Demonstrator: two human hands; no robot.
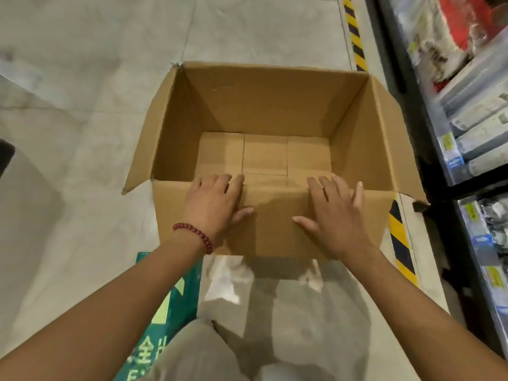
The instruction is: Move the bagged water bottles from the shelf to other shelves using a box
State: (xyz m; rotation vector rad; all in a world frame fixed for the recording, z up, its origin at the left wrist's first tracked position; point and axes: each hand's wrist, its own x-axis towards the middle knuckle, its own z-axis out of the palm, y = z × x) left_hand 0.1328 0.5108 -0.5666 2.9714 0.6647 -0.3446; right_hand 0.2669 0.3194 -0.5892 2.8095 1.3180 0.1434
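Both forearms are bare from the bottom edge of the view up to the wrists, with no sleeve showing on either. The left hand (215,200) has a bracelet (195,236) of small, round, dark red beads strung closely around its wrist. The right hand (336,213) wears nothing: no ring, watch or band shows on it. The fingernails on both hands are short and unpainted. Lower down, the person wears loose trousers (209,350) of a pale beige-grey cloth that creases into soft folds. The footwear is too blurred to make out.
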